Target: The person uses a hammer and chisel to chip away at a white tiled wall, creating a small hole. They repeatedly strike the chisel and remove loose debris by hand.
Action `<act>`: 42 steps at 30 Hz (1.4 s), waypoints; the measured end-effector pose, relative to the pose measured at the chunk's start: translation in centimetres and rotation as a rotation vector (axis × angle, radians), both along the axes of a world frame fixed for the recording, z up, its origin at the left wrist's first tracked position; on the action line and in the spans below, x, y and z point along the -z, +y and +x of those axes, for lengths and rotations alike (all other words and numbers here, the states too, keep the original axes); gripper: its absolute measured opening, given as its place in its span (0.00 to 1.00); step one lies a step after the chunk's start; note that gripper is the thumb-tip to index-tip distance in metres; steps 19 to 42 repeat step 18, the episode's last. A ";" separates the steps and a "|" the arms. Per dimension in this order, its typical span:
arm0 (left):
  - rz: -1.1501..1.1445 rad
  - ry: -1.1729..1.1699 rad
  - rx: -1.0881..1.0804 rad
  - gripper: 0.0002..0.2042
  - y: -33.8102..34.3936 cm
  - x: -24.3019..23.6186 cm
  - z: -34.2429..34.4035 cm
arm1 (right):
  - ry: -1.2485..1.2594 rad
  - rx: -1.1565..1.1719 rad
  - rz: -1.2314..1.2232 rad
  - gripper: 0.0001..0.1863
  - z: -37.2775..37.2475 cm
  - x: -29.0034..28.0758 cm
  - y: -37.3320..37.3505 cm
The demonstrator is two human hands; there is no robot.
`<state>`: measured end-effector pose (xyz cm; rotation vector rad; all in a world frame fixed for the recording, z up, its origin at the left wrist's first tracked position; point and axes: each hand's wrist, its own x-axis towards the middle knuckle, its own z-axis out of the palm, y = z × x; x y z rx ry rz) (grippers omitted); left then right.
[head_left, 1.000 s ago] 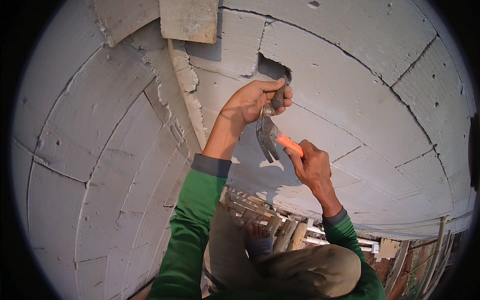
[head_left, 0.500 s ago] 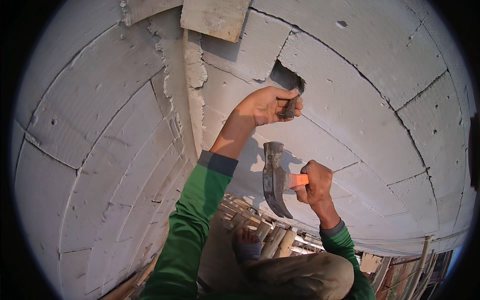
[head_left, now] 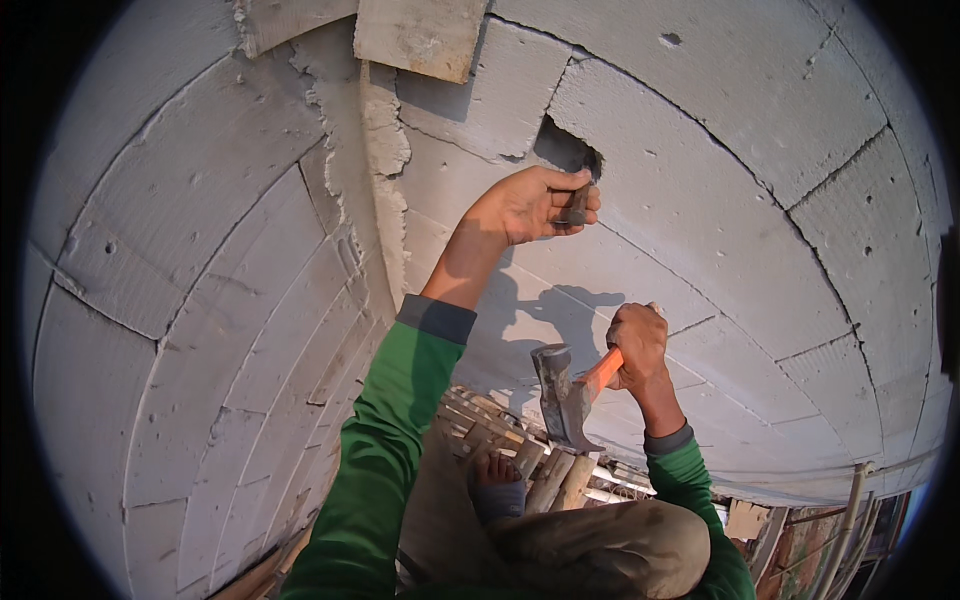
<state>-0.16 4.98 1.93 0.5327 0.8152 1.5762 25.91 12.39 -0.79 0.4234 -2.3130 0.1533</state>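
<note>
My left hand (head_left: 525, 205) is closed around a dark metal chisel (head_left: 572, 214), its blunt end toward me. The chisel's other end points into a dark rough-edged hole (head_left: 563, 148) in the grey block wall (head_left: 690, 210); its tip is hidden. Lower and to the right, my right hand (head_left: 640, 345) grips the orange handle of a claw hammer (head_left: 563, 395). The worn hammer head hangs below the chisel, apart from it, with its curved claw downward.
Another block wall (head_left: 230, 290) meets this one at a rough mortared corner on the left. A board (head_left: 420, 35) juts out overhead. Below are my bent knee (head_left: 610, 545), my foot (head_left: 497, 468) and several wooden poles (head_left: 560, 480). Bamboo poles (head_left: 845, 530) stand at lower right.
The hammer head has dropped away from the chisel and tilted, while my right hand has risen slightly. My left hand stays at the hole with the chisel.
</note>
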 end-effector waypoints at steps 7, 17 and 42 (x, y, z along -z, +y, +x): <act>0.009 0.007 -0.003 0.11 0.3 0.9 -0.2 | -0.009 0.170 -0.089 0.28 0.3 0.7 -2.1; -0.122 0.031 -0.279 0.11 -0.5 -0.1 1.4 | -0.194 0.431 -0.400 0.28 -0.1 4.7 -1.6; -0.130 0.028 -0.280 0.11 -0.6 0.2 1.5 | -0.199 0.429 -0.407 0.28 0.0 4.9 -1.8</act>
